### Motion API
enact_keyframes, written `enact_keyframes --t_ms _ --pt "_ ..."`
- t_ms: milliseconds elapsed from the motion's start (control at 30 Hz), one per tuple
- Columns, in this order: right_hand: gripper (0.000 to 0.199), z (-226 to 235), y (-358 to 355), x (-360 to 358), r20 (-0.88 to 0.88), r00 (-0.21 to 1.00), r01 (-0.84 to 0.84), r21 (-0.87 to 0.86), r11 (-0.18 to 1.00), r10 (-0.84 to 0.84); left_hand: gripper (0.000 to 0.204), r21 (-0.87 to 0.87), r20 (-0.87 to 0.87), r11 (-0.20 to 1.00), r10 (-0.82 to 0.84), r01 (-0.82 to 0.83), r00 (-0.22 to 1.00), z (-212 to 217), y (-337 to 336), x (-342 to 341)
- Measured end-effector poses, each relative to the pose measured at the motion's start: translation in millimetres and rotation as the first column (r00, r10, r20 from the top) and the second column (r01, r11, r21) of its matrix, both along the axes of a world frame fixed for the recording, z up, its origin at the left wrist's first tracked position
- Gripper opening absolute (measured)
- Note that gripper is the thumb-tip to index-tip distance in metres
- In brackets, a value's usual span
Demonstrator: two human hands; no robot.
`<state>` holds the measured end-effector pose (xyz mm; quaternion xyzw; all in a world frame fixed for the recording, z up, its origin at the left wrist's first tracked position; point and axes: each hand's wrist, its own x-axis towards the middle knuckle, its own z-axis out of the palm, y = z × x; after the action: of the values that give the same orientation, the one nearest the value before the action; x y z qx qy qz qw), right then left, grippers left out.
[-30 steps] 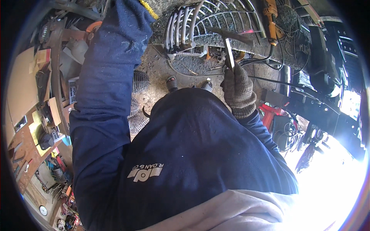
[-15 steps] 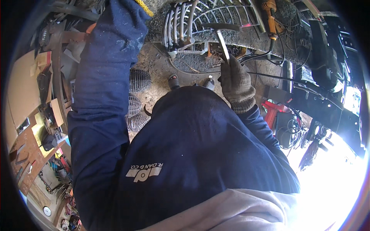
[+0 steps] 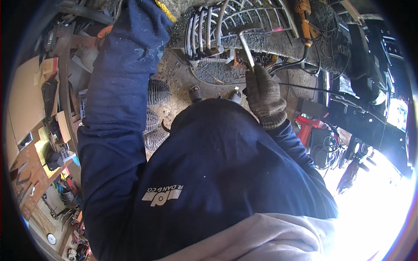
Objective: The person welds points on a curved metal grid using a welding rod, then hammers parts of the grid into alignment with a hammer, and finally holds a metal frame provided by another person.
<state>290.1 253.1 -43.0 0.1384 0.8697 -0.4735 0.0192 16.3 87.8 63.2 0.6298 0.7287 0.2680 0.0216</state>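
Observation:
My right hand (image 3: 264, 96), in a dirty grey knit glove, is closed around the pale handle of a hammer (image 3: 247, 48). Its long, thin dark head points sideways over a curved grate of metal bars (image 3: 208, 32) on the workbench. My left arm stretches to the top edge, where part of my left hand (image 3: 185, 5) shows in a glove with a yellow cuff, at the grate's left end. The fingers of that hand are hidden, so whether it grips a bar cannot be made out.
An orange-and-black power tool (image 3: 303, 17) lies on the workbench (image 3: 285, 50) right of the grate, its cable hanging down. Round wire cages (image 3: 157, 92) stand on the floor left of my feet. A red tool (image 3: 307, 126) is at right; a cluttered wooden bench (image 3: 32, 182) is at left.
The hammer and my right hand have shifted slightly left and upward, and the handle is tilted a little differently. My left cuff has come slightly lower and to the right.

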Motion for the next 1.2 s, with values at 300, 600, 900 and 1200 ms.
enact_keyframes --t_ms 300,600,900,1200 --pt "0.031 5.0 -1.8 5.4 0.038 0.997 0.069 -0.080 0.994 -0.066 0.030 0.003 -0.036 1.000 -0.007 0.008 0.999 -0.7 4.1 -1.0" --pt "0.035 3.6 -2.3 7.1 0.057 0.998 0.030 -0.067 0.997 -0.026 0.029 0.010 -0.122 1.000 -0.012 0.013 0.992 3.4 5.8 2.7" --pt "0.038 -6.5 -1.4 5.2 -0.034 0.999 -0.035 0.021 0.999 0.036 0.030 -0.048 -0.061 0.999 0.012 -0.015 0.998 9.9 2.0 4.1" --pt "0.037 -19.3 4.5 1.4 -0.063 0.997 -0.026 0.120 0.992 0.034 0.030 -0.011 -0.013 1.000 -0.004 0.004 1.000 3.6 8.8 -0.4"
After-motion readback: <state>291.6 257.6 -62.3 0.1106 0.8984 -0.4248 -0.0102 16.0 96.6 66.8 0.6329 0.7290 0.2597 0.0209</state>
